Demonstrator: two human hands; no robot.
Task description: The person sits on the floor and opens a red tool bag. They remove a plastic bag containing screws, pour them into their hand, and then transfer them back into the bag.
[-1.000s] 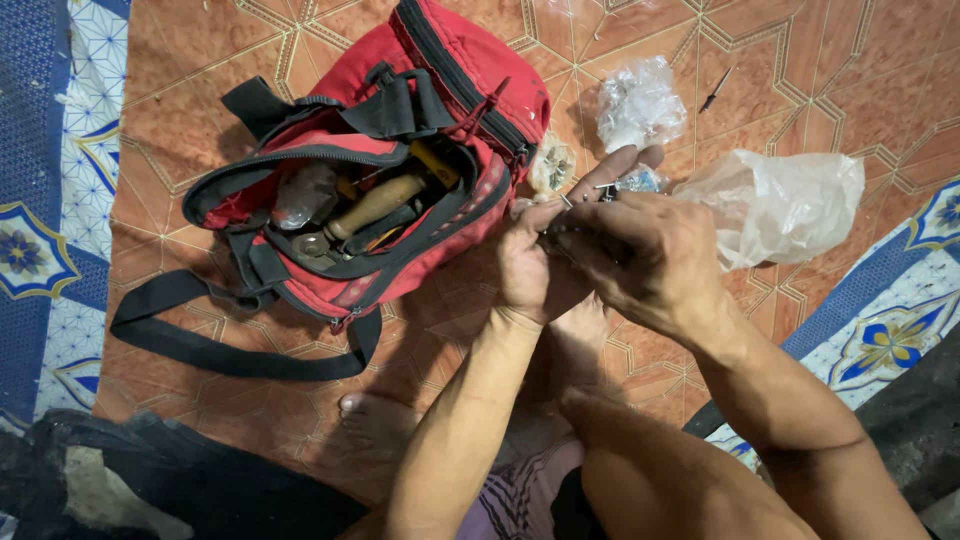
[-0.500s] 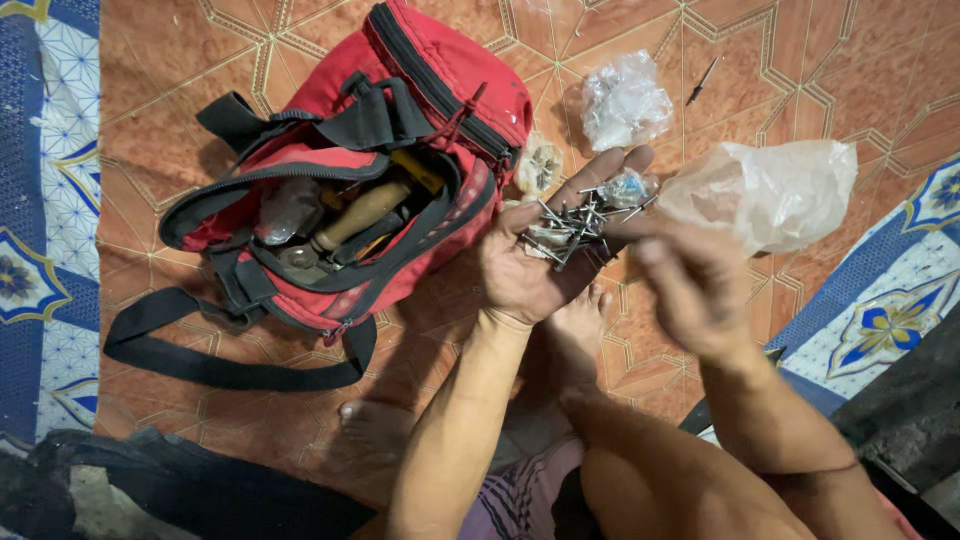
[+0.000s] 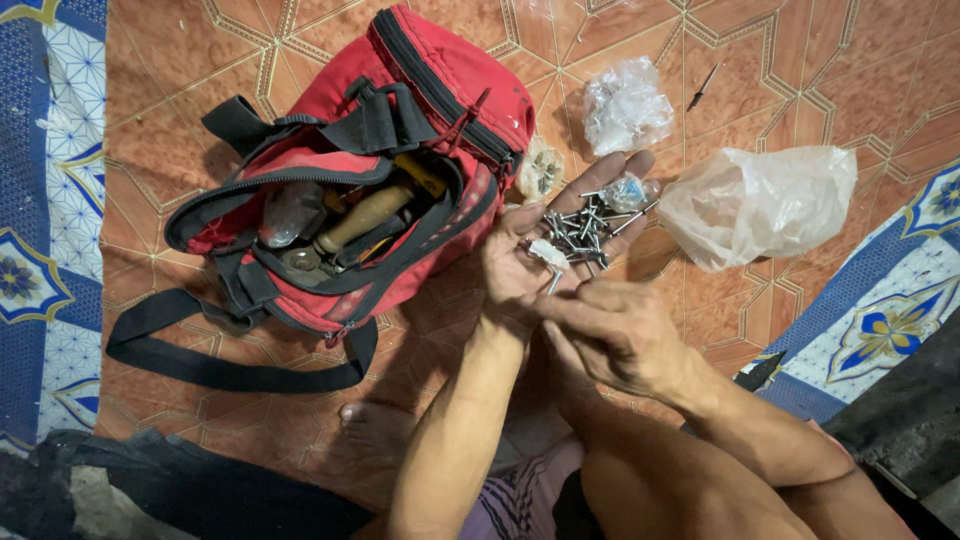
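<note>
My left hand (image 3: 540, 255) lies palm up over the tiled floor, cupping a pile of several metal screws (image 3: 582, 228) and a white plastic plug. My right hand (image 3: 615, 335) hovers just below it, its fingertips reaching onto the palm's edge near the white plug; I cannot see anything pinched in it. An open red tool bag (image 3: 400, 120) with black straps sits to the left of my hands, with a wooden-handled tool (image 3: 365, 215) and other metal tools inside.
A crumpled clear plastic bag (image 3: 760, 200) lies right of my hands, a smaller one (image 3: 625, 105) above them, and a single dark nail (image 3: 702, 88) beyond. Blue patterned mats (image 3: 40, 230) border both sides. My bare foot (image 3: 375, 425) rests below the bag.
My left palm has opened flat, showing the screws. My right hand has dropped from above the palm to below it.
</note>
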